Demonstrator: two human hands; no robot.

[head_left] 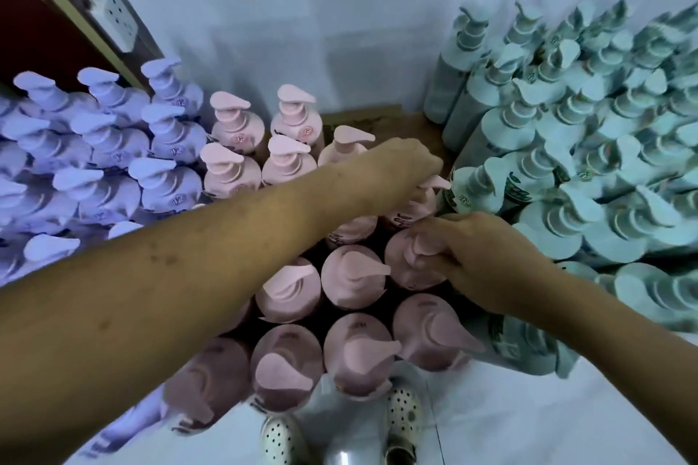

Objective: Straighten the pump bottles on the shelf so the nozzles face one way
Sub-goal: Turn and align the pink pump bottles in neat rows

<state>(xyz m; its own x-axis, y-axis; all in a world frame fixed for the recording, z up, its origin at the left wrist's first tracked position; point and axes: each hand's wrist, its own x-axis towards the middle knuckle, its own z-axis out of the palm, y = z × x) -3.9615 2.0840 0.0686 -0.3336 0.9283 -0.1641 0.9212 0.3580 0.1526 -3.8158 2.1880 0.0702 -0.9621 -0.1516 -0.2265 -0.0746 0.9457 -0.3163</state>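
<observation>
the left hand [409, 159] reached across, fingers curled over the pump of the far pink bottle [423, 202]. just below it, the right hand [472, 255] pinched the pump of the near pink bottle [400, 270]. green bottles [566, 162] crowded right of both hands, purple bottles [94, 162] left.

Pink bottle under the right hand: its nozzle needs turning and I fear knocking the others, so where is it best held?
Hold the pink bottle by its pump head, coming straight down from above, as the right hand does. The pink neighbours and green bottles crowd its sides, so only the top is free, and the head should twist easily.
</observation>
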